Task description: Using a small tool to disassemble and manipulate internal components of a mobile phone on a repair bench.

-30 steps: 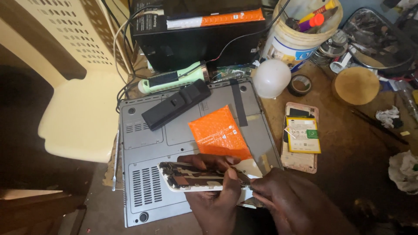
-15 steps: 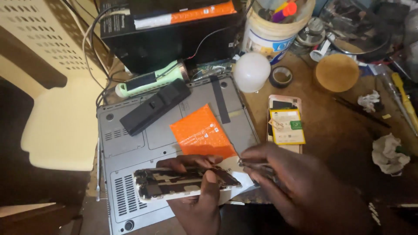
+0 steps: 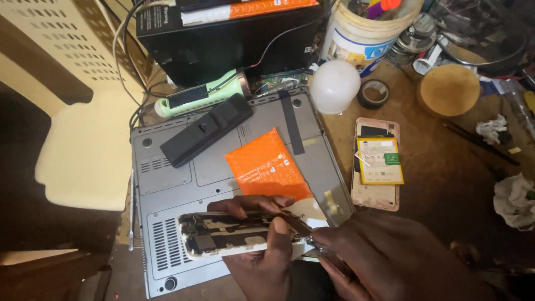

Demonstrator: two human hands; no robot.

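Over the upturned grey laptop base [image 3: 184,184], my left hand [image 3: 262,259] has kept its grip on the opened white phone chassis [image 3: 223,235], thumb across its right end; my right hand [image 3: 390,259] has moved in and now pinches a thin metal tool [image 3: 315,245] against that end; so the prying goes on. I count two opened phones, the second a pink one with a yellow battery [image 3: 379,164]; one orange padded pouch [image 3: 267,167]; one tape roll [image 3: 372,93].

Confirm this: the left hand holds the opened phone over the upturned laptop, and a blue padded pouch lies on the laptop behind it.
Not quite. The pouch is orange, not blue, as the head view shows. The rest holds: the left hand holds the opened phone over the upturned laptop.
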